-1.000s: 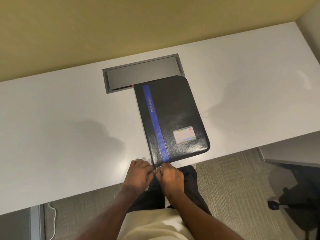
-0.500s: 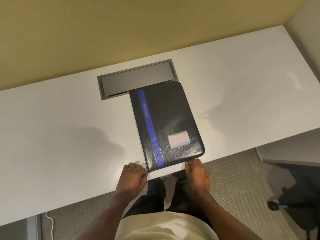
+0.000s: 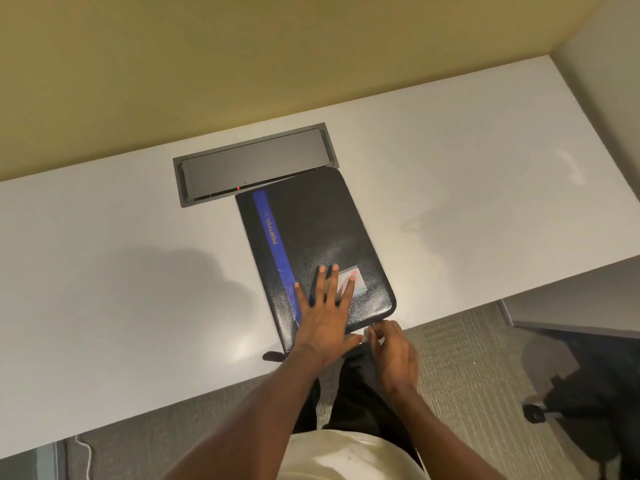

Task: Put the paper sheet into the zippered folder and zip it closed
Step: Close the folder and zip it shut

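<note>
The zippered folder [image 3: 322, 237] is lying on the desk [image 3: 121, 271], its far edge overlapping the recessed panel [image 3: 252, 168]. The left hand [image 3: 322, 313] is resting flat on its near end; the right hand [image 3: 394, 351] is sitting at its near-right corner, perhaps touching it.

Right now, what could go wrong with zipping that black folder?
The folder lies right at the near edge of the desk, so a hard tug by the right hand, pinching there, might slide it off if the flat left hand eases up. Zipping may also snag at the folder's curved corner; any paper inside is hidden, so it could catch.
</note>
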Tool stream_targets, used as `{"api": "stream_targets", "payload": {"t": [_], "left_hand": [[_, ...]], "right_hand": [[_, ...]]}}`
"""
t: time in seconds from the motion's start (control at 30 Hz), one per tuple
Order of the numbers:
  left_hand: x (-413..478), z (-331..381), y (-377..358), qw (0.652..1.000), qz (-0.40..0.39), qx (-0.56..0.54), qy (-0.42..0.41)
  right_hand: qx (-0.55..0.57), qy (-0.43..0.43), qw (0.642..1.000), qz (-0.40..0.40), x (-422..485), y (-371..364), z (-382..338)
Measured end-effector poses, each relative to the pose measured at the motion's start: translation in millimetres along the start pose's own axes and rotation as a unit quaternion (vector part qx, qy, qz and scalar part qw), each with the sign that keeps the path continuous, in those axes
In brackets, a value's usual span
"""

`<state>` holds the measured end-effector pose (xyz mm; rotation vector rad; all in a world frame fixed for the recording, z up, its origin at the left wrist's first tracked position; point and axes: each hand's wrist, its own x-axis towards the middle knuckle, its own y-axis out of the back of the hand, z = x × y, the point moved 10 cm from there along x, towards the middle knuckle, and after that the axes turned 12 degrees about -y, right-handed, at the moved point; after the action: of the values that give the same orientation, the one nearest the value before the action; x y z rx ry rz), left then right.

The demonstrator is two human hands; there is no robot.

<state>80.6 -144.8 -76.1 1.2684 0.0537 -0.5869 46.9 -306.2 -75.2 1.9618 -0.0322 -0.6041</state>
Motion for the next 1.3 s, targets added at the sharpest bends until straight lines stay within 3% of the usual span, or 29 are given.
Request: {"api": "stream_targets", "payload": {"t": [0.27, 0.4, 0.5, 0.7, 0.93, 1.2, 1.3], "left_hand": [[19.0, -4.4, -15.7, 0.998, -0.053, 0.001, 0.017], [16.8, -9.5, -20.8, 0.998, -0.066, 0.006, 0.013], [17.4, -9.7, -22.0, 0.997, -0.073, 0.004, 0.011], [15.5, -5.9, -21.6, 0.998, -0.067, -0.01, 0.014], [14.3, -4.6, -20.0, 0.998, -0.06, 0.001, 0.01], [10.3, -5.0, -17.5, 0.998, -0.063, 0.017, 0.007], [10.3, -4.6, -3.0, 1.0, -0.018, 0.001, 0.01]], "right_hand": [[0.027, -0.014, 0.999, -0.018, 5.1, 6.1, 1.0], [0.074, -0.049, 0.996, 0.021, 20.0, 24.4, 22.2], [0.058, -0.017, 0.997, 0.04, 39.9, 40.5, 20.2], [-0.021, 0.036, 0.999, 0.003, 94.5, 48.6, -8.6], [-0.015, 0.129, 0.991, -0.013, 141.6, 49.6, -74.5], [-0.004, 0.138, 0.99, -0.037, 187.1, 41.5, -129.2], [0.0, 0.122, 0.99, -0.064, 192.3, 38.8, -134.8]]}}
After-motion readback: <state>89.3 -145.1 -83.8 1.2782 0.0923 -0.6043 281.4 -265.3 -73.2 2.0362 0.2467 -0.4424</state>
